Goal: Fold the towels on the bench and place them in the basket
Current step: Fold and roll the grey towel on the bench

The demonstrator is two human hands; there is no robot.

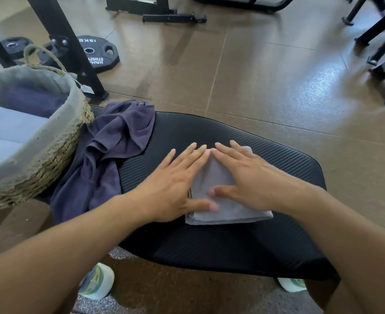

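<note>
While both palms press flat, the folded grey towel (218, 196) lies mid-bench (243, 150), left hand (175, 189) and right hand (250, 177) on top, fingers straight and slightly spread, index tips almost meeting. Left of that towel, a crumpled dark purple towel (110, 150) slumps against the woven basket (57, 150), which holds folded towels (8, 132).

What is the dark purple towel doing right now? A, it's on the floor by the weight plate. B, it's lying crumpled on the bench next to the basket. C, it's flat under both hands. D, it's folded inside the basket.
B: the dark purple towel lies crumpled on the bench beside the basket, while both hands press flat on the folded grey towel.
</note>
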